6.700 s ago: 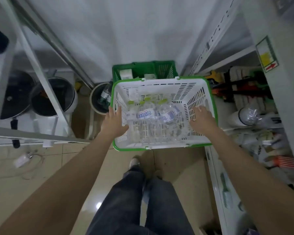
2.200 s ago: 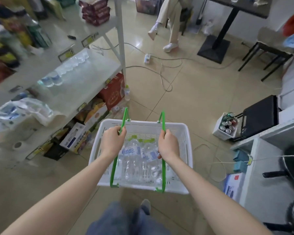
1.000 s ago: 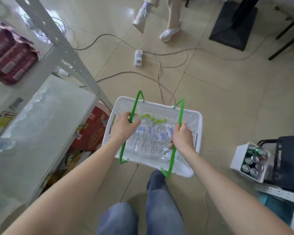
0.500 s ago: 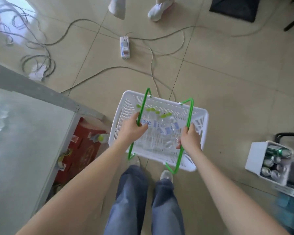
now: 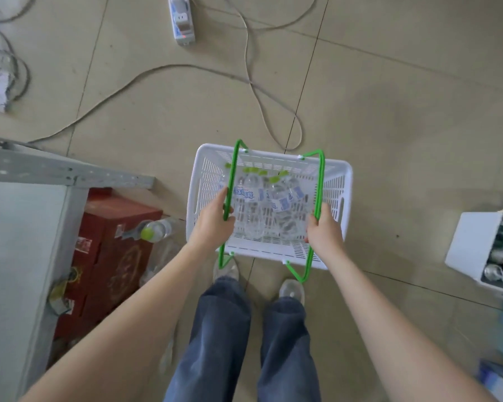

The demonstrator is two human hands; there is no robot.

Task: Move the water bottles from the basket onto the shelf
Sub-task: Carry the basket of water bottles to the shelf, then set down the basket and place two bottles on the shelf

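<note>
A white plastic basket (image 5: pixel 336 198) with two green wire handles sits low over the tiled floor in front of my feet. Several clear water bottles (image 5: pixel 269 207) with green caps and blue labels lie inside it. My left hand (image 5: pixel 212 224) is closed around the left green handle. My right hand (image 5: pixel 323 232) is closed around the right green handle. The grey metal shelf (image 5: pixel 21 256) fills the left edge of the view, its board bare where I can see it.
Red cartons (image 5: pixel 111 256) and a loose bottle (image 5: pixel 157 229) lie under the shelf. Cables and a power strip (image 5: pixel 182 20) cross the floor ahead. A white box of cans (image 5: pixel 476 248) stands at the right. My legs and shoes are just behind the basket.
The basket has come lower and the handles have spread apart. My view has tilted further down; the shelf has slid left and the feet of the other person have left the frame.
</note>
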